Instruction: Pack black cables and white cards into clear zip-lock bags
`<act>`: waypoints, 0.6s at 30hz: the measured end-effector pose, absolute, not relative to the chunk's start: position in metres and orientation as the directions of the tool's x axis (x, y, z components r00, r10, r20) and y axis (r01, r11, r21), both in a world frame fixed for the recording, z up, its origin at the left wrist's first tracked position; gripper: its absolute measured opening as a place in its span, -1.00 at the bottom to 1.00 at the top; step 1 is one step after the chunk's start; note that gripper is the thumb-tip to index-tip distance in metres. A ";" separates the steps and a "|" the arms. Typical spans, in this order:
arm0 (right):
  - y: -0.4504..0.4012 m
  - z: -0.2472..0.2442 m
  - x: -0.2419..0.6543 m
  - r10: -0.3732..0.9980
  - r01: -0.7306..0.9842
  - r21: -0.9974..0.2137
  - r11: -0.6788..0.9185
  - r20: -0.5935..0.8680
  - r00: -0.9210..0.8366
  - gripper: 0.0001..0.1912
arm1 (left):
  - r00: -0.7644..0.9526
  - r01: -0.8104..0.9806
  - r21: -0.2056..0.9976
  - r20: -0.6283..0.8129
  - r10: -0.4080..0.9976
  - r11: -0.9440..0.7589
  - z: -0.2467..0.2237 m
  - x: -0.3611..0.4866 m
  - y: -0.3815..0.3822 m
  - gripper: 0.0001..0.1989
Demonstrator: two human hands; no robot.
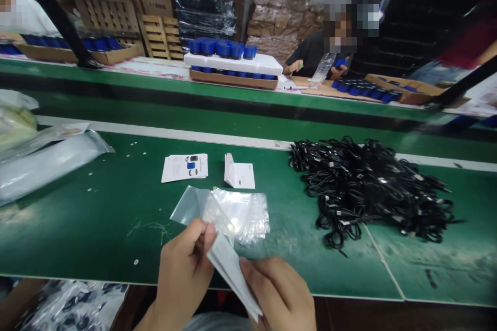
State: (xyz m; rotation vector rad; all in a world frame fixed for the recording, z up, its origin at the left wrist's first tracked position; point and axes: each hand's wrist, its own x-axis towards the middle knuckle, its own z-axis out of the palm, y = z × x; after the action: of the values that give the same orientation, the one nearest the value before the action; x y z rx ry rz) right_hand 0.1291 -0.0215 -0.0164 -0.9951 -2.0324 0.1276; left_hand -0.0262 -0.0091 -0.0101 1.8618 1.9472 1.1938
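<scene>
At the near edge of the green bench (97, 232), left hand (184, 264) is pinching a clear bag (190, 204) between thumb and fingers; right hand (281, 289) is pinching a folded white paper (231, 269), its far end sitting by the left fingers, can't tell if inside the bag. Loose clear bags (254, 212) are lying just beyond, leaflets (182, 168) and folded leaflets (243, 176) farther off. Black cables (373, 186) are lying heaped at right.
</scene>
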 end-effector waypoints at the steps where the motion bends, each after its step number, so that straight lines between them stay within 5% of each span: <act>1: -0.019 -0.016 0.130 0.686 0.626 -0.378 0.682 0.628 -0.368 -0.76 | -0.133 0.790 0.591 0.421 0.897 -0.160 -0.010 -0.026 -0.010 -0.72; 7: -0.018 -0.013 0.132 0.747 0.736 -0.281 0.616 0.506 -0.432 -0.73 | -0.011 0.862 0.438 0.523 0.852 -0.257 -0.014 -0.022 -0.013 -0.75; 14: -0.015 -0.009 0.128 0.844 0.757 -0.397 0.519 0.380 -0.378 -0.75 | 0.162 0.848 0.344 0.555 0.816 -0.402 -0.026 -0.013 -0.021 -0.72; 18: -0.013 -0.012 0.129 0.874 0.598 -0.641 0.481 0.302 -0.380 -0.76 | 0.156 0.835 0.383 0.523 0.838 -0.395 -0.027 -0.016 -0.022 -0.77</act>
State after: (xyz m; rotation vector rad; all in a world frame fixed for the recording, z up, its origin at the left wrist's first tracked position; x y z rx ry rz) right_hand 0.1293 -0.0132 -0.0122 -1.2108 -2.1114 0.5787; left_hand -0.0163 -0.0224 -0.0270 2.3854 1.7262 1.0842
